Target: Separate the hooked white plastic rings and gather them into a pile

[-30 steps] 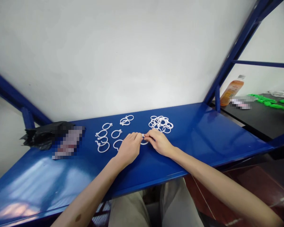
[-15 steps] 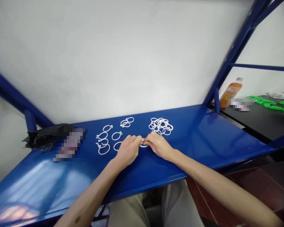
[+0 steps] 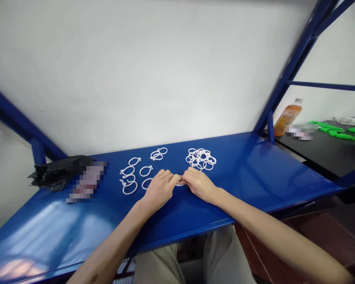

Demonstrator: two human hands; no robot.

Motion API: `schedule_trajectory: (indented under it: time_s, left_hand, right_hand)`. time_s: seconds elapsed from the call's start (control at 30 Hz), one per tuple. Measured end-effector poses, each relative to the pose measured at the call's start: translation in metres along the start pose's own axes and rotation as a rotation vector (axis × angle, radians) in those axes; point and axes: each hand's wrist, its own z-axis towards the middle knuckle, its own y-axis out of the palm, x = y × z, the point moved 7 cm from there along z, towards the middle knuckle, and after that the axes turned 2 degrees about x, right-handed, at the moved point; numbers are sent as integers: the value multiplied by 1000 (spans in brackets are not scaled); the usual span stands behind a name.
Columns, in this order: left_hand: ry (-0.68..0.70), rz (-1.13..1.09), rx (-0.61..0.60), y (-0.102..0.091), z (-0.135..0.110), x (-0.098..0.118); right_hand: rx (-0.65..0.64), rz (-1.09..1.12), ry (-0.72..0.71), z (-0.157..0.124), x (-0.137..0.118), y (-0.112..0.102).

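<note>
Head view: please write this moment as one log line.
left grip: white ring, mostly hidden; right grip: same ring; surface: blue table

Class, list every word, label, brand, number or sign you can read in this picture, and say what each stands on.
None can be read.
Orange bottle: pale marks, too small and blurred to read.
Large pixelated item on the blue table: unreadable.
Small pixelated item by the bottle: unreadable.
Heap of white rings: no lettering visible.
</note>
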Motion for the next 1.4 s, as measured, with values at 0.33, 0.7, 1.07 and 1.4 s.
schedule_trajectory:
  time_s: [0.33, 0.7, 1.07, 1.4]
  left_hand:
    - [-516, -600, 117, -2, 5, -26]
    - [-532, -639, 69, 12, 2, -27]
    - [-638, 211, -25, 10, -12, -100]
    - [-595, 284, -97, 16, -10, -100]
  right_hand:
    - [64, 111, 151, 2, 7, 1]
    - [21, 4, 134, -1, 10, 7]
    - [246, -193, 542, -13, 90, -34]
    - [101, -289, 601, -11, 99, -20]
